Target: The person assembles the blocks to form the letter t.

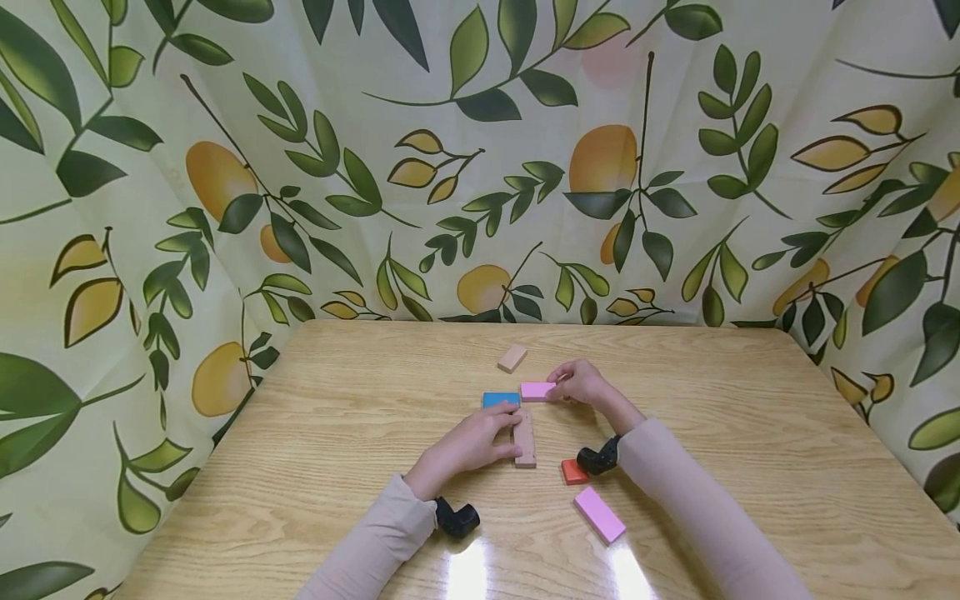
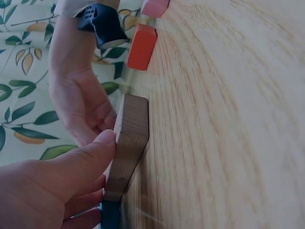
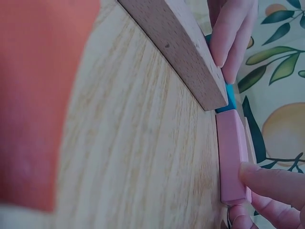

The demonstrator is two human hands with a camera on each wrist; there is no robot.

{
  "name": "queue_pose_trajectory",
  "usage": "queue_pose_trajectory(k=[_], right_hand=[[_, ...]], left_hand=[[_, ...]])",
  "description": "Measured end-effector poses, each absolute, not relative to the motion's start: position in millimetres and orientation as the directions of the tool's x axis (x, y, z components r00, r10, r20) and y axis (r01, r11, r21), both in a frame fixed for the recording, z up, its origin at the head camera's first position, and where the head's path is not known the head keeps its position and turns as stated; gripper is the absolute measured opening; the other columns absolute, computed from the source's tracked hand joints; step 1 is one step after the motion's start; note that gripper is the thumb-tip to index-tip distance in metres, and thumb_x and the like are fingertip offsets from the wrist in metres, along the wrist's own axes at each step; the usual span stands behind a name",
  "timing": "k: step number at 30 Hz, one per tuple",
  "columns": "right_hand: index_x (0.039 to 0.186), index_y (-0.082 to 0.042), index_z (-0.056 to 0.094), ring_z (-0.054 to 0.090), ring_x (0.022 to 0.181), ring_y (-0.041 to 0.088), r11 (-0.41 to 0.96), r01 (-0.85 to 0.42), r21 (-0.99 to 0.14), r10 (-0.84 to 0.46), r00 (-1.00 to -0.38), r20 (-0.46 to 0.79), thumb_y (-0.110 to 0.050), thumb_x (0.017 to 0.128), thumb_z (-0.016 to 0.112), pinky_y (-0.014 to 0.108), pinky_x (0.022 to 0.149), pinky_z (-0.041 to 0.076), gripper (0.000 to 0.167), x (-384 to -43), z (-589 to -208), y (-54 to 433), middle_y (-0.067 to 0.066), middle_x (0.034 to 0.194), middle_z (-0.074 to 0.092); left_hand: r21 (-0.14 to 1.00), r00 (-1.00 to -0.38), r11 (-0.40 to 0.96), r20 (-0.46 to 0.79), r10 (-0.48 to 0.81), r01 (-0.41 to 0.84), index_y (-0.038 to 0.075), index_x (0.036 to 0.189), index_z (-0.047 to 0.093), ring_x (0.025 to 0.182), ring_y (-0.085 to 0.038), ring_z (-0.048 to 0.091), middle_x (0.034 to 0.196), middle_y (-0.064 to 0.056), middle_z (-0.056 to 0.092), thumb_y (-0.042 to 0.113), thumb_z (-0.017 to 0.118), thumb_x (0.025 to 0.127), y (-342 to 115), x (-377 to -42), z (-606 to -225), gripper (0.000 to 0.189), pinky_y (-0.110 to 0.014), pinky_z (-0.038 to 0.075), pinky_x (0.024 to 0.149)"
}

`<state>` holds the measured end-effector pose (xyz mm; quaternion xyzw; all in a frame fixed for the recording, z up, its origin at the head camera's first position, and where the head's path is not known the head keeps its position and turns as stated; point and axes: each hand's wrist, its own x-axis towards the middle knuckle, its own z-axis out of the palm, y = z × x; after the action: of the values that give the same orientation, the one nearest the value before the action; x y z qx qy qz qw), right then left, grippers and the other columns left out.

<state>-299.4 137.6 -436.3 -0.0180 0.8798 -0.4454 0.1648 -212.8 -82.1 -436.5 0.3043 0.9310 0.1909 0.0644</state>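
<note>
My left hand (image 1: 474, 437) rests at the left side of a plain wooden block (image 1: 525, 439), its thumb against the block's edge. The other fingers of that hand lie at the far end, over part of a blue block (image 1: 500, 399). With thumb and fingers, my right hand (image 1: 583, 384) pinches the right end of a pink block (image 1: 537, 391), which lies flat. In the right wrist view, the pink block (image 3: 231, 155) meets the blue block (image 3: 228, 101) close to the wooden block's corner (image 3: 217, 98).
A smaller wooden block (image 1: 512, 357) lies farther back. Beneath the right wrist's black camera (image 1: 597, 457) is a red block (image 1: 574, 472), with a second pink block (image 1: 599, 515) nearer the front. A leaf-and-fruit patterned cloth (image 1: 480, 167) hangs behind the wooden table (image 1: 360, 375).
</note>
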Motion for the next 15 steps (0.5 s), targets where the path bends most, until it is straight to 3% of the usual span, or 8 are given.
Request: queue_pose_trajectory(k=[15], right_hand=[[0.103,0.000,0.068,0.047,0.058,0.009,0.620,0.128,-0.774,-0.163,-0.944,-0.287,-0.009,0.079,0.076,0.020,0.052,0.039,0.027,-296.2,-435.8,136.7,-0.003,0.068,0.052]], left_hand=[[0.398,-0.806,0.739,0.002,0.592,0.544,0.003,0.133,0.057,0.139,-0.030,0.045,0.148,-0.013,0.048,0.031,0.068,0.089,-81.8,-212.3,-436.4,0.053,-0.042,0.038,0.117]])
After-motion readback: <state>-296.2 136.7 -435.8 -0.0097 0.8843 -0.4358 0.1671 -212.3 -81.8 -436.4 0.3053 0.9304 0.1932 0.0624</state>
